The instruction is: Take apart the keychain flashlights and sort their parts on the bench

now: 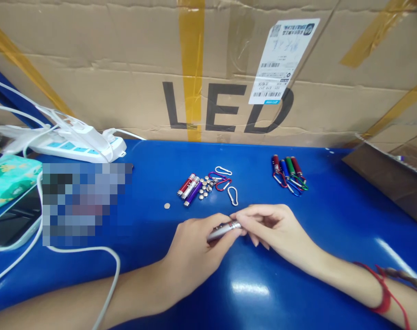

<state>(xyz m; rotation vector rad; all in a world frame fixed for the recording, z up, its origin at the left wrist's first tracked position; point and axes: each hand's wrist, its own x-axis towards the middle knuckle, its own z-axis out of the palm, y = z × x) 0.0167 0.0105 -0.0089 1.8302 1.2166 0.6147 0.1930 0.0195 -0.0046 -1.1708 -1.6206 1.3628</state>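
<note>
My left hand (pixel 198 247) is closed round a small silver flashlight (pixel 219 231), which lies aslant above the blue table. My right hand (pixel 272 224) pinches the flashlight's far right end between thumb and fingers, and that end is mostly hidden. Just beyond my hands lie a red flashlight (pixel 186 184), a silver flashlight (pixel 190 188) and a purple flashlight (pixel 193 194). Beside them is a pile of button cells (pixel 204 188). A red carabiner (pixel 223 185) and two silver carabiners, one near (pixel 233 196) and one farther back (pixel 223 171), rest to its right.
Several flashlights with carabiners (pixel 288 167) lie at the back right. One button cell (pixel 167 206) sits apart. A white power strip (pixel 91 149), a phone (pixel 16 220) and a white cable (pixel 117 266) occupy the left. A large LED cardboard box (pixel 126 68) stands behind.
</note>
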